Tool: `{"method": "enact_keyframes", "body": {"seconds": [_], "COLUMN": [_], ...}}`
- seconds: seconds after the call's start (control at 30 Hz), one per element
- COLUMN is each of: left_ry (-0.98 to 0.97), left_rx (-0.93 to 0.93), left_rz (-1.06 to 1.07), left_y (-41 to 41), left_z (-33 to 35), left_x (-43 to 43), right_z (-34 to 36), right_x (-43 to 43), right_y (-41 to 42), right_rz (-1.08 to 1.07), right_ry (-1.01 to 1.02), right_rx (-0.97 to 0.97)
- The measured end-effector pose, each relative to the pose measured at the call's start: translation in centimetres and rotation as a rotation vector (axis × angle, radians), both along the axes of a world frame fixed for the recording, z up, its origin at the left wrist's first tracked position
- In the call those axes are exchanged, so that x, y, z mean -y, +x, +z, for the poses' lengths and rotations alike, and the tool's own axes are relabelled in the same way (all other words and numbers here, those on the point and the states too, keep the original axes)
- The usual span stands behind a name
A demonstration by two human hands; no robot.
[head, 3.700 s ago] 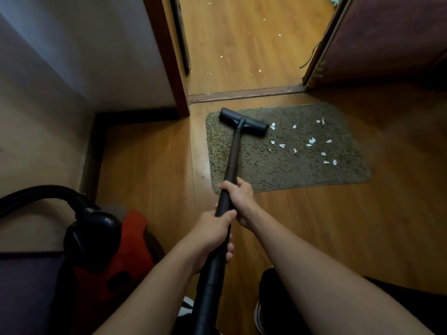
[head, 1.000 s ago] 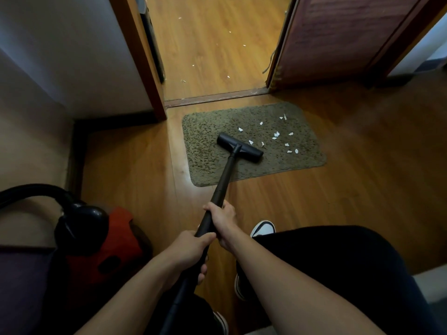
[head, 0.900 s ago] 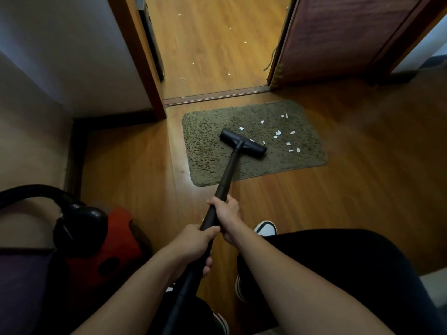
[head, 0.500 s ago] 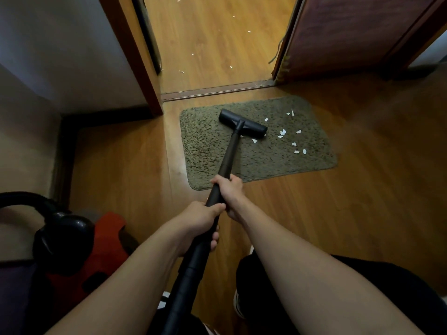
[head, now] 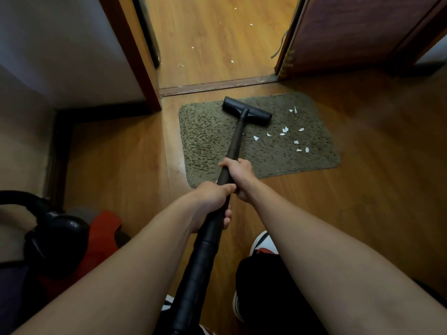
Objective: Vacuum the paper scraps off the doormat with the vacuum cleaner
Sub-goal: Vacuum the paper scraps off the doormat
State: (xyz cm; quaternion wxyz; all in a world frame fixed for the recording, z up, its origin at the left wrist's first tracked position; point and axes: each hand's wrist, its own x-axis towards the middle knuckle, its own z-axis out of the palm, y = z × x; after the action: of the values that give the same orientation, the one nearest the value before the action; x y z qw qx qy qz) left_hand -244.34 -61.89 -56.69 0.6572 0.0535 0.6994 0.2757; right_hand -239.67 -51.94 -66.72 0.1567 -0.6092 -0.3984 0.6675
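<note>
no readable text, labels or numbers anywhere

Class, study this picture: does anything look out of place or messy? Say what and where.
White paper scraps litter the right half of the doormat, right of the vacuum head. More bits lie on the floor beyond the doorway.
</note>
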Motion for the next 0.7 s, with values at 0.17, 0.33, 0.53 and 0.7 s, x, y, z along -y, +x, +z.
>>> {"method": "enact_keyframes", "body": {"seconds": [0.17, 0.33, 0.53, 0.7], "left_ry": [-0.019, -0.041, -0.077, -0.076], "left_rx": [-0.001, 0.012, 0.025, 0.030], "left_rz": [-0.023, -0.025, -0.075, -0.115], "left_y": [0.1, 0.1, 0.8, 0.4], "left_z": [1.0, 2.1, 3.4, 3.7], "left_x": [3.4, 7.5, 12.7, 16.0], "right_z": [0.8, 2.2, 3.2, 3.6], "right_x": [3.5, 7.7, 13.3, 16.9], "right_y": [0.5, 0.9, 2.3, 2.6], "right_rz": [0.018, 0.050, 0.020, 0.005], "right_ry": [-0.034, -0.040, -0.061, -0.069], "right_rx": [0.015, 0.058, 0.065, 0.039]}}
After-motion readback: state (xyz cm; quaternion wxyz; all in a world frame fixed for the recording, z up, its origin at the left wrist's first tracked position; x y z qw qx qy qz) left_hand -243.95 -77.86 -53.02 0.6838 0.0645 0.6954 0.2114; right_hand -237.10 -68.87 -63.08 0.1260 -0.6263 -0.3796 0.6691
